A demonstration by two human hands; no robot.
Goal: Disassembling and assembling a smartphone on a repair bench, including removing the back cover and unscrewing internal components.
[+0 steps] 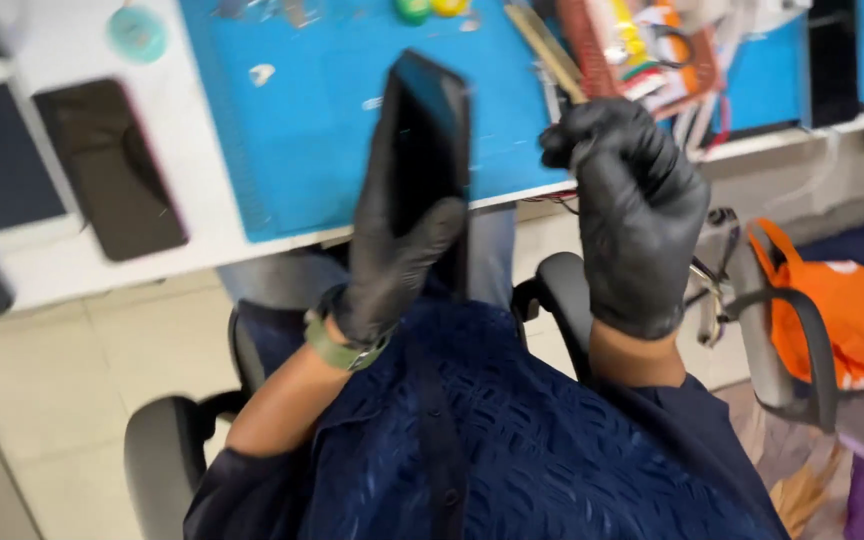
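Currently, the black-gloved left hand (397, 255) is gripping a dark slim rectangular phone (427, 150) upright above a blue work mat (322, 150), seemingly mid-inspection; the black-gloved right hand (632, 210) is curling closed, apparently empty.

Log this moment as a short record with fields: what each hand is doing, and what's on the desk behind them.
left hand: black glove, grips a dark smartphone upright
right hand: black glove, fingers curled, beside the phone; whether it pinches anything cannot be told
wrist: green watch strap on the left
desk: blue work mat; two dark phones lying flat at left
floor side: orange bag
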